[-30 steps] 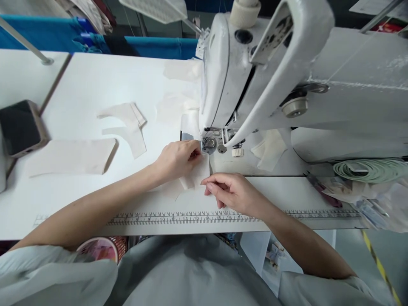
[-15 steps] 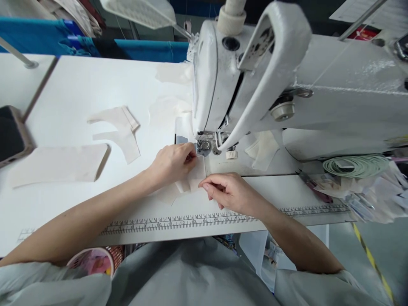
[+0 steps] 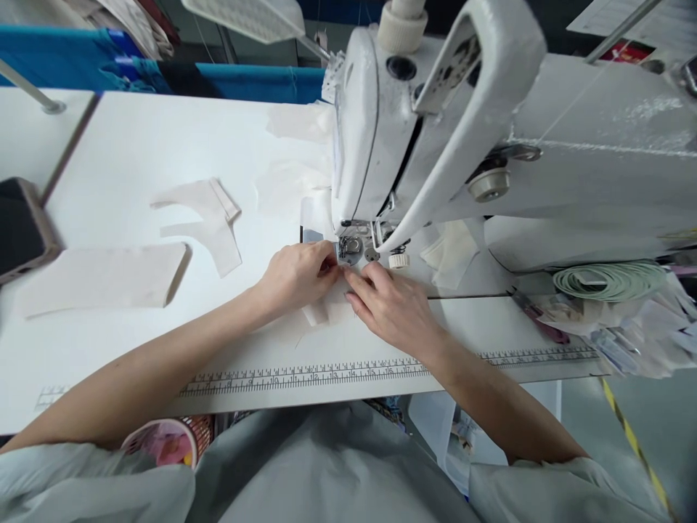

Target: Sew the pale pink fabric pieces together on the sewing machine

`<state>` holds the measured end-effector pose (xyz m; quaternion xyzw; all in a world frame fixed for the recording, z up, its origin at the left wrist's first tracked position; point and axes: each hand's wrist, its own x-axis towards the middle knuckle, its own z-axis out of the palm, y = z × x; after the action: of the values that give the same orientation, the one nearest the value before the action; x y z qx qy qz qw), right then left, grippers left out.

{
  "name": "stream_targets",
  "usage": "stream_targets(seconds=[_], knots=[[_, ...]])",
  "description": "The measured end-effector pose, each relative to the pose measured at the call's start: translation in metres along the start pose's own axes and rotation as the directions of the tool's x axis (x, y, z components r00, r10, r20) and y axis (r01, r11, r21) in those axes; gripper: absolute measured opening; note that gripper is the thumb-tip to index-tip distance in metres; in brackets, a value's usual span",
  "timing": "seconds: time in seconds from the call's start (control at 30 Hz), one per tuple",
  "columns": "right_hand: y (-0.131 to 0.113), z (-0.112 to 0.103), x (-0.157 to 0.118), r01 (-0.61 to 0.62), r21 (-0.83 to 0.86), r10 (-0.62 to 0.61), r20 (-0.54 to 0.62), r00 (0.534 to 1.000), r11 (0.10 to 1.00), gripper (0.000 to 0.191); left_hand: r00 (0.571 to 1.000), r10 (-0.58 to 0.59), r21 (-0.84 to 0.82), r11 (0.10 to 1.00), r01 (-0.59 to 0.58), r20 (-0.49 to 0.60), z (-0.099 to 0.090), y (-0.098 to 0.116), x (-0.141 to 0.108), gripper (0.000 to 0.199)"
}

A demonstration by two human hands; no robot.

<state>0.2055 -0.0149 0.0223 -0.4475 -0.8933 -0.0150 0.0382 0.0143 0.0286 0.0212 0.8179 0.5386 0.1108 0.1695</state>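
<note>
We find the left hand (image 3: 298,274) pinching and right hand (image 3: 393,303) pressing pale cloth (image 3: 316,313) by the presser foot (image 3: 351,247), stitching unconfirmed, curved piece (image 3: 216,231) apart at left.

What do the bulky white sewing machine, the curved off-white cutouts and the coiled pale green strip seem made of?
Bulky white sewing machine: likely painted metal, glossy; bright highlights streak its body.
Curved off-white cutouts: probably thin matte fabric; flat, without shine.
Coiled pale green strip: perhaps fabric tape; thin, flexible windings, though plastic is possible.
</note>
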Motion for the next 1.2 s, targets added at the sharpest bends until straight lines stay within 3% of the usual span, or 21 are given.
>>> stream_targets(seconds=[0.13,0.3,0.43,0.5,0.57,0.63,0.7,0.77,0.87,1.2], knots=[[-0.003,-0.002,0.002,0.004,-0.025,-0.003,0.016,1.0,1.0,0.04,0.998,-0.024,-0.049,0.998,0.026,0.054,-0.006,-0.001,-0.002,0.022],[-0.009,-0.005,0.004,-0.001,-0.017,0.002,0.037,0.999,1.0,0.04,0.969,0.029,-0.161,0.987,0.011,0.246,-0.034,-0.02,-0.011,0.034],[-0.014,-0.006,0.007,0.013,-0.002,-0.013,0.053,0.999,1.0,0.041,0.935,-0.049,-0.034,0.997,0.065,0.352,-0.062,-0.052,-0.029,0.034],[-0.014,-0.006,0.009,0.015,-0.003,-0.015,0.062,0.998,1.0,0.043,0.944,-0.08,0.091,0.994,0.053,0.321,-0.07,-0.062,-0.043,0.036],[-0.011,-0.006,0.01,0.019,0.007,-0.019,0.076,0.997,1.0,0.044,0.974,-0.066,0.26,0.965,0.008,0.217,-0.073,-0.061,-0.059,0.037],[-0.006,-0.005,0.011,0.031,0.025,-0.033,0.086,0.996,0.999,0.044,0.999,0.02,0.406,0.913,-0.035,0.042,-0.069,-0.05,-0.073,0.034],[0.0,-0.004,0.011,0.047,0.045,-0.051,0.089,0.995,0.998,0.042,0.983,0.167,0.442,0.89,-0.114,-0.083,-0.058,-0.032,-0.082,0.025],[0.004,-0.003,0.011,0.063,0.064,-0.069,0.088,0.994,0.996,0.042,0.941,0.331,0.377,0.883,-0.279,-0.078,-0.045,-0.015,-0.085,0.019],[0.007,-0.001,0.011,0.074,0.076,-0.081,0.083,0.993,0.994,0.043,0.888,0.457,0.314,0.851,-0.421,-0.046,-0.029,-0.001,-0.084,0.014],[0.005,0.0,0.012,0.068,0.088,-0.074,0.074,0.994,0.994,0.043,0.819,0.567,0.458,0.751,-0.475,-0.081,-0.011,-0.002,-0.082,0.011]])
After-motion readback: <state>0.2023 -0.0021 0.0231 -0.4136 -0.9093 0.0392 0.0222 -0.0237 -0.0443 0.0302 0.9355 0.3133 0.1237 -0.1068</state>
